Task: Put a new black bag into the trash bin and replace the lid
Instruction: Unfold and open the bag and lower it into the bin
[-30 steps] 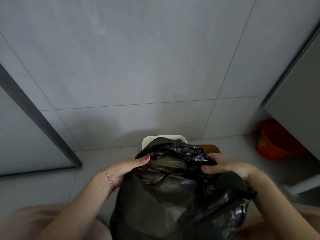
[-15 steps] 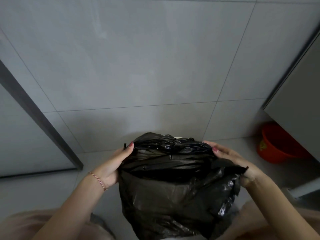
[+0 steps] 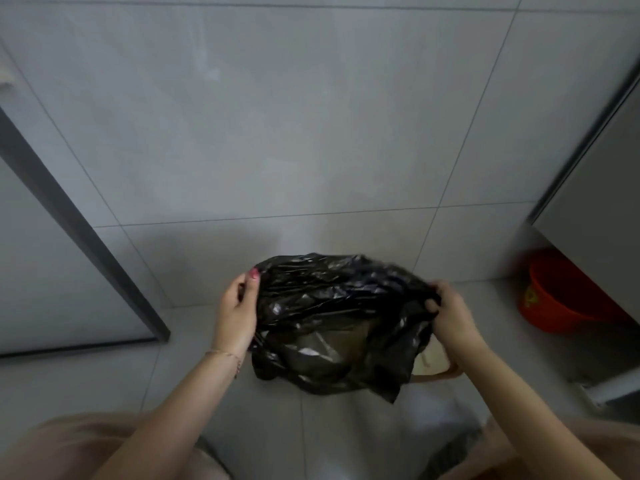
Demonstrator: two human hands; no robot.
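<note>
A crumpled black plastic bag [image 3: 332, 323] hangs in the air between my hands, low in the middle of the view. My left hand [image 3: 235, 310] grips its left edge, thumb on top. My right hand [image 3: 450, 311] is clenched on its right edge. Behind the bag's lower right corner shows a cream and brown piece of the trash bin [image 3: 433, 362]; most of the bin is hidden by the bag. No lid can be made out.
A grey tiled wall fills the upper view and a grey tiled floor lies below. An orange bucket [image 3: 554, 296] sits at the right under a grey cabinet [image 3: 595, 209]. A dark door frame [image 3: 79, 230] runs down the left. My knees show at the bottom corners.
The bag has been drawn together and lowered; it looks smaller and more bunched. Both hands moved down with it, and the bin's white rim behind it is now covered.
</note>
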